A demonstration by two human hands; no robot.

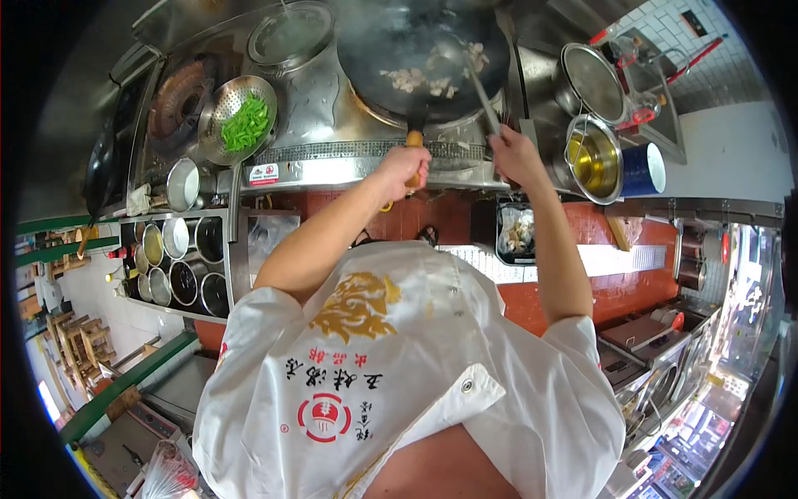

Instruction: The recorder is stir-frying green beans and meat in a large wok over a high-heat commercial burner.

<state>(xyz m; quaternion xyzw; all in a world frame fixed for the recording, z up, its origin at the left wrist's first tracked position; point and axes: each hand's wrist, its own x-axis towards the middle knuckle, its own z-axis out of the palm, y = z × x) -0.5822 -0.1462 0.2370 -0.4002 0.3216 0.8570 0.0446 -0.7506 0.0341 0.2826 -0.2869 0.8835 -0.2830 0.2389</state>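
Note:
My left hand is closed around the wooden handle of a large dark wok on the stove. Pale pieces of meat lie in the wok, and steam rises over them. My right hand grips the long handle of a metal ladle; its bowl rests among the meat at the wok's right side, blurred by steam. Left of the wok, a perforated metal strainer holds chopped green vegetables.
A metal bowl of yellow oil, a lidded pot and a blue container stand at right. Several seasoning containers fill a rack at left. A covered pan sits behind the strainer. A black bin stands below my right forearm.

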